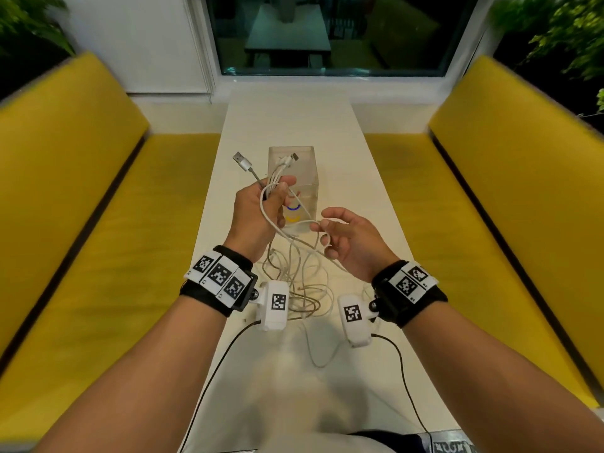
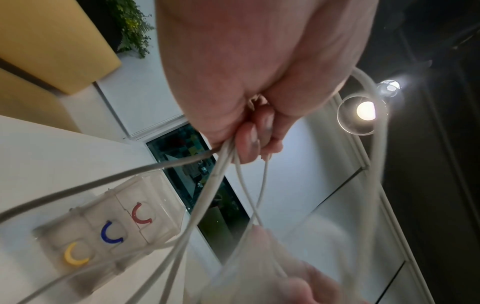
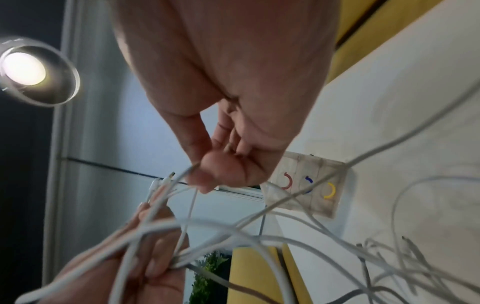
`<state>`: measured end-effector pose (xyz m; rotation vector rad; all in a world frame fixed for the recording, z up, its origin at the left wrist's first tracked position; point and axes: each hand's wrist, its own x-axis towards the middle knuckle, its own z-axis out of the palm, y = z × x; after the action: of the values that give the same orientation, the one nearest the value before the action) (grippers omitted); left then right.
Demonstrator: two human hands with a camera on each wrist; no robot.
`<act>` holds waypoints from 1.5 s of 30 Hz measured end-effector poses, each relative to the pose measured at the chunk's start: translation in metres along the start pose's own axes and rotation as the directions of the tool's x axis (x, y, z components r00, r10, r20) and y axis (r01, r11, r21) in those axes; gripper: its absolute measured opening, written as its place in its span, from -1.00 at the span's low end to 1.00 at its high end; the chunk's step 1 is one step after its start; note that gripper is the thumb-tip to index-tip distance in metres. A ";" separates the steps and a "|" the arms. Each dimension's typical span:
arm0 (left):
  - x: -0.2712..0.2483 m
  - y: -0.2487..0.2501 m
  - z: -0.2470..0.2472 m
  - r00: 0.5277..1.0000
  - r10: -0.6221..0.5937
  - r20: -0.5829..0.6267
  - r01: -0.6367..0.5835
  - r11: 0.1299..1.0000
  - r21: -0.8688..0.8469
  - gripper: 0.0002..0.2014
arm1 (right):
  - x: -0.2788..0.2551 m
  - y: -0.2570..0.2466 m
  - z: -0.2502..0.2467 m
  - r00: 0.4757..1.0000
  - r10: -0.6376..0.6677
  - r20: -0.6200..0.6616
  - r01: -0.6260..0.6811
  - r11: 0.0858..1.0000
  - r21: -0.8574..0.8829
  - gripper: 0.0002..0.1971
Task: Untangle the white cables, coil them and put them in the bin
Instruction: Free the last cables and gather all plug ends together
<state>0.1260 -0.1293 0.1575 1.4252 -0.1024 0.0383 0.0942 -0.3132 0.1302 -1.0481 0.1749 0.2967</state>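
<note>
over the white table (image 1: 327, 125), head view: left hand (image 1: 258, 207) grips a bundle of white cables (image 1: 300, 282) by the plug ends, just near of the clear bin (image 1: 307, 171); right hand (image 1: 346, 237) pinches one strand; tangle lies between the wrists | left wrist view: fist closed round the cables; best to draw one strand free slowly, bundle held firm | right wrist view: thumb and finger nip the strand | writing: none readable; bin bears red, blue, yellow arcs

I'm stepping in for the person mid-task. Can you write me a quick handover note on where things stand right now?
Left hand: grips a bundle of white cables near their plug ends, USB plugs sticking up.
Right hand: pinches one cable loop beside it.
Clear bin: on the white table, just beyond the hands; I see no cable in it.
Done: ends gathered.
Left: the lower lengths still lie tangled on the table; untangle, coil, bin.
</note>
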 end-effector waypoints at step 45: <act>0.009 0.004 -0.018 0.899 0.029 -0.436 -0.251 0.851 -0.461 -0.67 | 0.013 0.034 -0.074 0.837 0.209 -0.505 -0.493 -0.110 -0.863 -0.76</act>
<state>0.1355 -0.1116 0.1598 0.8468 0.1291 0.4128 0.0958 -0.3594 0.0622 -2.5957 0.5010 0.9295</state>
